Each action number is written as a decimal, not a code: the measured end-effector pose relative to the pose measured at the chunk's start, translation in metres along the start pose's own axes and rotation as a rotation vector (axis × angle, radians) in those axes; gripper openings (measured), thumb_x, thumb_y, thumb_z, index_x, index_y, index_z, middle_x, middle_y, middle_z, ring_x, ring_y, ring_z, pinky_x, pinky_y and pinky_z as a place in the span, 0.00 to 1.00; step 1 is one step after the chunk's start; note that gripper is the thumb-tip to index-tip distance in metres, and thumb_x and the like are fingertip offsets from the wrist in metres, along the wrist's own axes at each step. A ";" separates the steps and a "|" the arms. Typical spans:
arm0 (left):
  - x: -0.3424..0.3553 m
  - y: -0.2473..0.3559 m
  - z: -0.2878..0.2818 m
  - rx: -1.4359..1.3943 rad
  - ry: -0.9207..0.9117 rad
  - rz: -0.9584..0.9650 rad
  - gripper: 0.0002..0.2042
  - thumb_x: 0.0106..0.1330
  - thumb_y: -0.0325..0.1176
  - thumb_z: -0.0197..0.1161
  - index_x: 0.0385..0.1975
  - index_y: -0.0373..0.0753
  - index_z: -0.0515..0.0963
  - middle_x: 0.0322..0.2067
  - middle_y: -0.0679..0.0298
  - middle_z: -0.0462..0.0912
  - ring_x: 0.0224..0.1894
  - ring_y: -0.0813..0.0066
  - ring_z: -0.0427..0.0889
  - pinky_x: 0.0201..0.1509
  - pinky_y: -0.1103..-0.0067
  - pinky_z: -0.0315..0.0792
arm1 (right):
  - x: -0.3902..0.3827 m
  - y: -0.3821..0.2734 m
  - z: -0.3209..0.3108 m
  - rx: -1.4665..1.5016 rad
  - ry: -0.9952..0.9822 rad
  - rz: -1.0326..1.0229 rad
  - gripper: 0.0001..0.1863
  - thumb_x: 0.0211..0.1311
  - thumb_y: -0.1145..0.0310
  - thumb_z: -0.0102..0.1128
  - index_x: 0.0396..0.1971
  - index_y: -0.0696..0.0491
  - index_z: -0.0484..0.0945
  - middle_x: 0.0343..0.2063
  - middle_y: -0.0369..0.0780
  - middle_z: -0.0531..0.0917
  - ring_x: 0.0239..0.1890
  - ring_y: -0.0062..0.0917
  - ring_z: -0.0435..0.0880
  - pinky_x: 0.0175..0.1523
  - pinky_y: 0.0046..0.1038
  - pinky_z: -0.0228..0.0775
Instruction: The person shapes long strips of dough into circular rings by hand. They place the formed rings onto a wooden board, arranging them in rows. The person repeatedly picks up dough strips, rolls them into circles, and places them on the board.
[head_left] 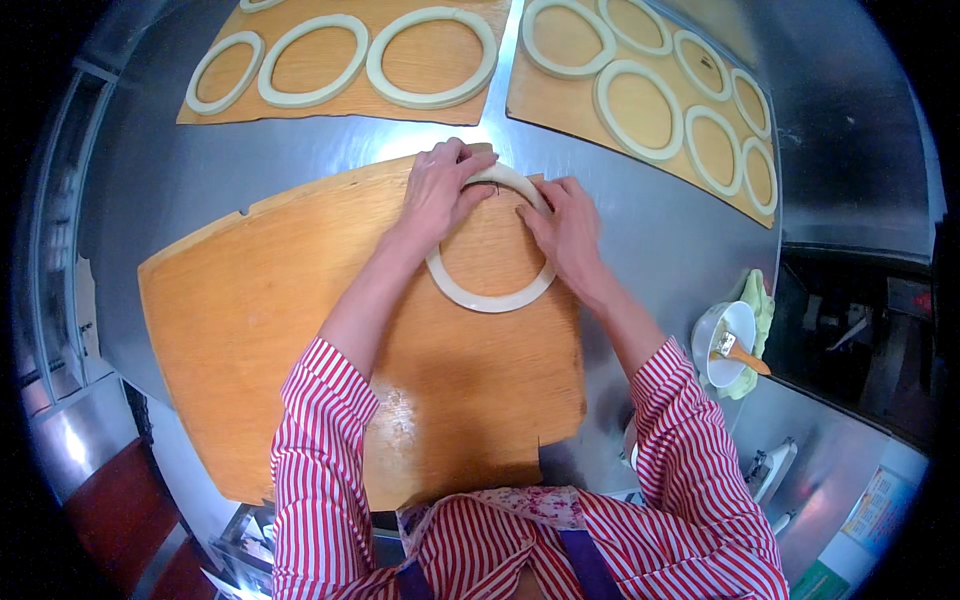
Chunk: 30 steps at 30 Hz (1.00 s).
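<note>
A pale dough ring [487, 303] lies on the wooden board [260, 310] in front of me. My left hand [446, 188] grips its far left part, thumb on the inside and fingers over the outer side. On the far right of the ring, my right hand [566, 232] is closed around the dough in the same way. Between the two hands the far arc of the ring shows bare. The fingertips on the outer side are partly hidden.
Two more wooden boards hold several dough rings, one at the far left [330, 108] and one at the far right [545, 100]. To the right stands a white bowl [706, 335] with a wooden-handled brush [742, 354] in it, beside a green cloth [757, 300]. The metal table [640, 215] lies beneath.
</note>
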<state>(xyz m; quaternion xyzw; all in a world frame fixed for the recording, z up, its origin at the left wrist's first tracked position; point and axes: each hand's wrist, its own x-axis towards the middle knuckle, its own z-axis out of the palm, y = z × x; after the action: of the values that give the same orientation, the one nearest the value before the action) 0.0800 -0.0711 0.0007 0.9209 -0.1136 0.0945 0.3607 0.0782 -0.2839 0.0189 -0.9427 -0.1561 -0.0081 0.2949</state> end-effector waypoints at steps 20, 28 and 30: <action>0.003 0.000 -0.016 0.115 0.008 -0.027 0.27 0.62 0.39 0.68 0.62 0.44 0.75 0.46 0.54 0.76 0.49 0.53 0.76 0.55 0.64 0.67 | 0.003 0.000 -0.006 0.092 -0.032 0.097 0.22 0.55 0.66 0.68 0.50 0.57 0.80 0.45 0.47 0.78 0.50 0.43 0.78 0.54 0.40 0.73; -0.039 0.023 -0.033 0.035 0.021 -0.417 0.31 0.55 0.25 0.62 0.63 0.34 0.70 0.46 0.50 0.76 0.52 0.50 0.76 0.60 0.61 0.68 | -0.022 -0.006 -0.020 0.055 -0.126 0.165 0.39 0.51 0.68 0.70 0.64 0.61 0.66 0.54 0.50 0.73 0.55 0.46 0.77 0.61 0.42 0.71; -0.041 0.014 -0.029 0.076 0.117 -0.372 0.30 0.54 0.24 0.62 0.62 0.33 0.71 0.46 0.50 0.76 0.51 0.50 0.76 0.58 0.61 0.69 | -0.021 -0.006 -0.018 0.070 -0.107 0.139 0.37 0.51 0.67 0.70 0.62 0.61 0.68 0.53 0.50 0.74 0.54 0.46 0.77 0.61 0.42 0.70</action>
<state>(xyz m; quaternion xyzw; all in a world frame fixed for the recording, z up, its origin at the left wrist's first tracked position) 0.0340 -0.0555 0.0199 0.9319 0.0833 0.0838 0.3429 0.0580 -0.2957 0.0351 -0.9394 -0.1061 0.0684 0.3186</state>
